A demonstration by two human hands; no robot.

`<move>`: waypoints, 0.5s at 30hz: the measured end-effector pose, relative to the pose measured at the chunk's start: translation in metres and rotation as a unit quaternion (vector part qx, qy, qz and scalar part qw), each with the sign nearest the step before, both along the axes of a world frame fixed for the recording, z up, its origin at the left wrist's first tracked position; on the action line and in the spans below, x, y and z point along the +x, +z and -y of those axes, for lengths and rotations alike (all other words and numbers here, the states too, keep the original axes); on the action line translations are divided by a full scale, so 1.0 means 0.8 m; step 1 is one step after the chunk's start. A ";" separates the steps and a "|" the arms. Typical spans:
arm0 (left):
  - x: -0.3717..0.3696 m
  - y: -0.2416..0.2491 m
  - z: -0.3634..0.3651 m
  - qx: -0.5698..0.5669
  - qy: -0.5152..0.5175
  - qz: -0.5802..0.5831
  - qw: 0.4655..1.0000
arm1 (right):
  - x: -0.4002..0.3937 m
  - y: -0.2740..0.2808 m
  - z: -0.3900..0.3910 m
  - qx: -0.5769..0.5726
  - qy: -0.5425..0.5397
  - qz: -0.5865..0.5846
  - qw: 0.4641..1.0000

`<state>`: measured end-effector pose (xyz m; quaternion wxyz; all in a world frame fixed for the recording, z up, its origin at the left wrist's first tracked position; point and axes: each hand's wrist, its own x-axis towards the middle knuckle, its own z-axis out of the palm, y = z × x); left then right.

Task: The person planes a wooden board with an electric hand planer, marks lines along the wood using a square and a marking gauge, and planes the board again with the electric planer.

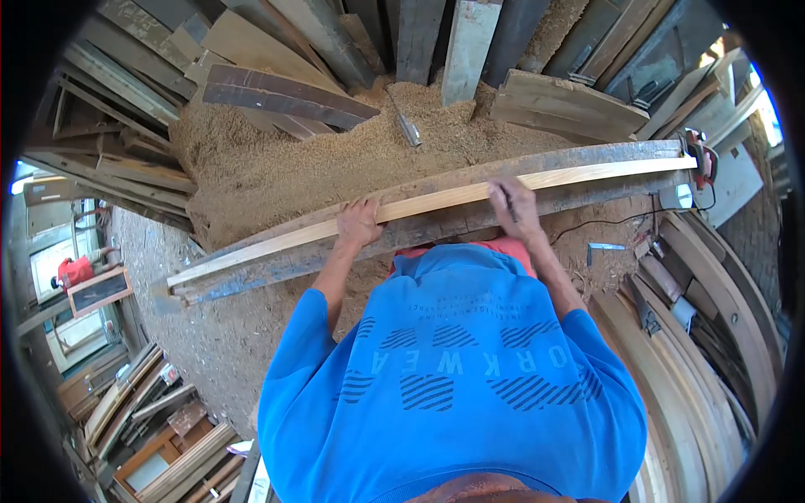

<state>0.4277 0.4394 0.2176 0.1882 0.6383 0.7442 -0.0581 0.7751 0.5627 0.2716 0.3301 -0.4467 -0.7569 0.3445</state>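
Note:
A long pale wooden strip (436, 201) lies along a worn, paint-stained beam bench (449, 226) in front of me. My left hand (360, 223) is closed over the strip left of its middle, fingers on the far edge. Right of the middle, my right hand (514, 207) is closed around a slim dark stick-like thing (508, 199), perhaps a pencil, held over the strip. Its tip is too small to make out. At the bench's right end sits a red and dark power tool (703, 159), with a cord trailing away.
Sawdust (335, 180) is heaped behind the bench, with a thin metal tool (408, 130) on it. Boards (293, 96) lean at the back. A metal square (604, 247) lies on the floor at right, near stacked planks (662, 369). More wood pieces (180, 453) lie at lower left.

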 end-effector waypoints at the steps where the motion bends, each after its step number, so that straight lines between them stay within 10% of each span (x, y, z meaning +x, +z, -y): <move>1: 0.001 0.006 0.002 0.017 -0.010 -0.004 1.000 | -0.011 -0.016 0.013 -0.014 0.003 0.013 1.000; 4: 0.002 0.007 0.007 0.033 -0.016 0.000 0.999 | -0.043 -0.035 0.039 0.017 0.004 0.047 0.999; 7: -0.001 0.000 0.009 0.042 -0.017 -0.003 0.999 | -0.064 -0.008 0.047 -0.199 -0.040 0.055 0.978; 15: -0.002 0.006 0.010 0.038 -0.012 0.019 0.999 | -0.081 -0.024 0.063 -0.105 -0.029 0.044 0.993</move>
